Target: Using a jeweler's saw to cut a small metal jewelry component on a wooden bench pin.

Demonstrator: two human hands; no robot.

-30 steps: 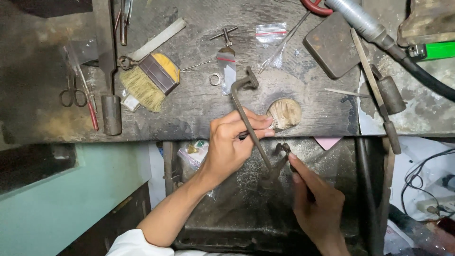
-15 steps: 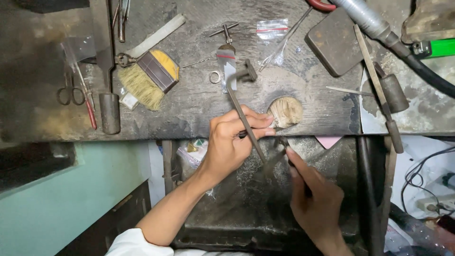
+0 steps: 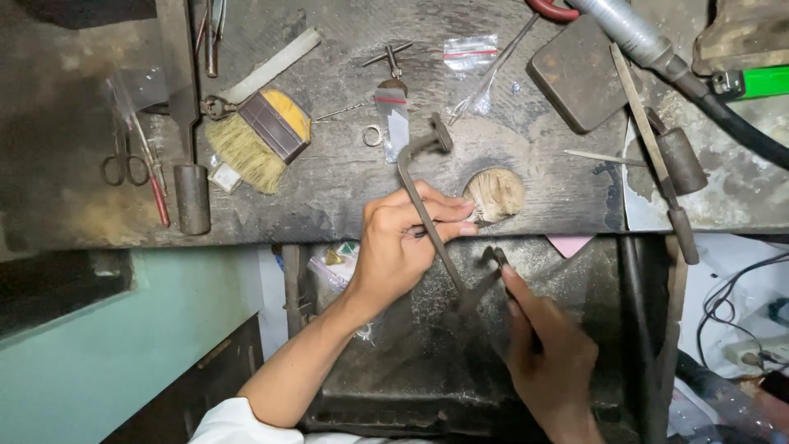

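My left hand (image 3: 401,240) reaches over the edge of a worn dark workbench (image 3: 345,189). Its fingertips are pinched together against a round, frayed wooden peg (image 3: 496,194), with a small dark piece between them that is mostly hidden. A thin metal saw frame (image 3: 427,210) slants from the bench top, across my left fingers, down to a clamp below the edge. Below the bench, my right hand (image 3: 549,355) grips the saw's dark handle.
On the bench lie a yellow-bristled brush (image 3: 259,136), scissors (image 3: 123,164), a small ring (image 3: 372,136), little plastic bags (image 3: 468,49), a dark metal block (image 3: 579,74), files (image 3: 649,140) and a grey hose (image 3: 657,49). A dark tray (image 3: 411,370) hangs under the bench.
The saw frame slid up the bench and came back down a little. Both hands stayed almost where they were.
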